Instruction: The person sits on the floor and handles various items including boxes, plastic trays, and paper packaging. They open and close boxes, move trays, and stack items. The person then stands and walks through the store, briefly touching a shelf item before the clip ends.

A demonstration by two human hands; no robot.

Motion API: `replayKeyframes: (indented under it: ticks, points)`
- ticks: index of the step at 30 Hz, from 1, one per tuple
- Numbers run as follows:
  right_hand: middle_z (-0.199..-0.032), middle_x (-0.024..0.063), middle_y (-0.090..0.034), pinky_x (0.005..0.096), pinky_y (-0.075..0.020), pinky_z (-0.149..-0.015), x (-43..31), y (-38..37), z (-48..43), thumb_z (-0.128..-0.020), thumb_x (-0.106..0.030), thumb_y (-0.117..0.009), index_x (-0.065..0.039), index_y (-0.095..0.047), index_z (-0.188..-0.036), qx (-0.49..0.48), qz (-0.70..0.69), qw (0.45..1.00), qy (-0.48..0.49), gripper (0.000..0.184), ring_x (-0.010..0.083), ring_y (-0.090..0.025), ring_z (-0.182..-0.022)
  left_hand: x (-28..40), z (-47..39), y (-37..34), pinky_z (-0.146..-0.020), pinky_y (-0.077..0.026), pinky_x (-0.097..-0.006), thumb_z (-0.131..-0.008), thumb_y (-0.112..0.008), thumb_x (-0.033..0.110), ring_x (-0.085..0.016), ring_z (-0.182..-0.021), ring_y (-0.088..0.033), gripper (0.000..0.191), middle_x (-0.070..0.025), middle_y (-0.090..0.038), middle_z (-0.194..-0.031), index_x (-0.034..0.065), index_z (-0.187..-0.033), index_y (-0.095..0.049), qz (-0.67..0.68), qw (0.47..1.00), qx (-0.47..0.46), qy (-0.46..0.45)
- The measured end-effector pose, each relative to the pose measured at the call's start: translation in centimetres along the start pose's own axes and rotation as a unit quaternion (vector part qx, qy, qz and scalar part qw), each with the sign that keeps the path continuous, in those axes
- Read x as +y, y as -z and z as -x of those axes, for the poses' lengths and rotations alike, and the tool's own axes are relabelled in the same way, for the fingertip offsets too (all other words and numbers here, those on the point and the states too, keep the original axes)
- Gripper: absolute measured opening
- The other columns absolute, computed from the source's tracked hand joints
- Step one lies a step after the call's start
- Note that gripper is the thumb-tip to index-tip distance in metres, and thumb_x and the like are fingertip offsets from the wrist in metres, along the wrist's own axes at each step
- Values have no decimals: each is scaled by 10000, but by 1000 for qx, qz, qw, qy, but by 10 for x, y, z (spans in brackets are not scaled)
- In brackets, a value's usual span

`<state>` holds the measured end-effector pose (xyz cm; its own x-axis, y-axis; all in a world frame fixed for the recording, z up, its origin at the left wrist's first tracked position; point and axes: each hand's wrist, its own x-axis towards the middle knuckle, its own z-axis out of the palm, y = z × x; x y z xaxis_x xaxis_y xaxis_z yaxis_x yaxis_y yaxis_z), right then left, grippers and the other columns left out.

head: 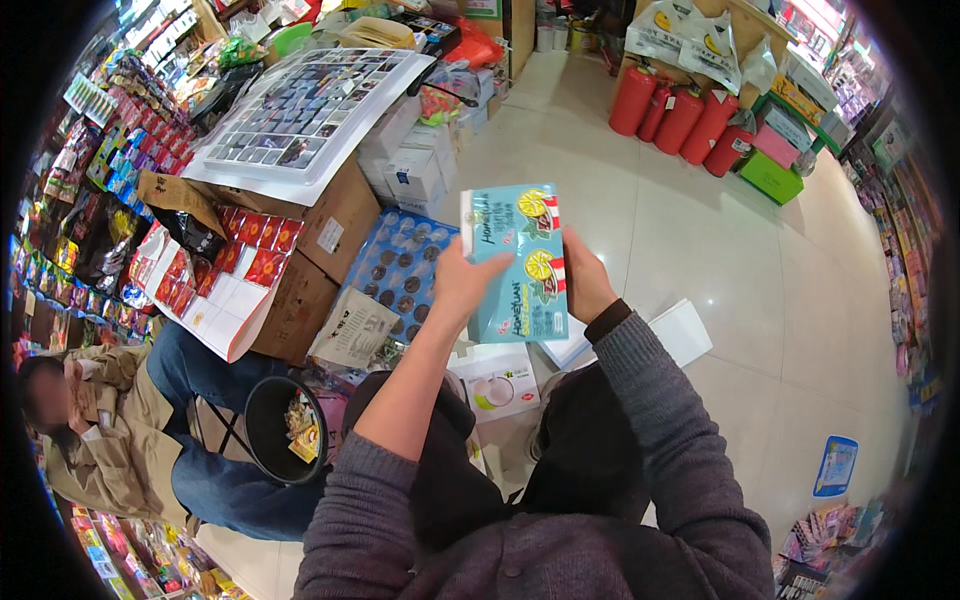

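Observation:
A light-blue printed carton (pixel 501 300) with lemon-slice pictures is held up between both hands, above the floor before me. My left hand (pixel 466 279) grips its left edge, with the thumb lying across the printed face. My right hand (pixel 589 276) holds the right edge; most of its fingers are hidden behind the carton. Under it, between my feet, lies a white carton (pixel 498 384) with a coconut picture. More white card (pixel 681 330) lies on the floor to the right, partly covered by my right forearm.
To the left are a black waste bin (pixel 255 439) holding wrappers, a seated person (pixel 112 442), and stacked cardboard boxes (pixel 289 300). A blue tray of round items (pixel 401 262) adjoins the boxes. Red fire extinguishers (pixel 679 120) stand ahead at the right. Packed shelves line both sides.

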<state>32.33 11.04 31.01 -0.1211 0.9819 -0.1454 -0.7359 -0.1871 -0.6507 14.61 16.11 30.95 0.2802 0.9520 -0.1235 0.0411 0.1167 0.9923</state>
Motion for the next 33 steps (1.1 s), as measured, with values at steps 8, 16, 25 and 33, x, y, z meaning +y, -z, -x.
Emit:
replayKeyframes:
  ticks: [8, 16, 25, 33]
  points:
    - [-988, 26, -593, 252, -471, -745, 22, 37, -15, -846, -79, -590, -12, -510, -1144, 113, 422, 898, 44, 316, 93, -567, -837, -16, 1, 30, -789, -455, -424, -762, -681, 288, -341, -954, -589, 504, -167, -633, -1009, 48, -1171, -509, -255, 959, 78, -97]
    - [-960, 79, -646, 287, -478, -756, 127, 120, -31, -784, -196, -679, 14, -569, -1132, -243, 514, 747, -346, 421, 144, -599, -855, 18, 44, 86, -808, -453, -315, -760, -680, 138, -219, -970, -579, 419, -97, -623, -1029, 41, -1146, -548, -225, 967, 75, -90]
    - [-997, 137, -656, 403, -501, -772, 291, 197, -72, -869, -183, -428, -120, -652, -983, -9, 862, 445, -243, 260, 290, -638, -925, 26, 63, 100, -957, -372, -298, -787, -603, 9, -161, -1067, -535, 367, -90, -601, -1089, -11, -1148, -536, -311, 947, 61, -56]
    - [-1030, 100, -646, 448, -478, -806, 369, 212, -88, -767, -153, -551, -156, -611, -1104, -108, 761, 610, -192, 343, 287, -606, -976, 26, 55, 99, -917, -391, -293, -748, -642, 0, -191, -1022, -545, 360, -102, -594, -1076, -1, -1103, -578, -225, 972, 44, 50]
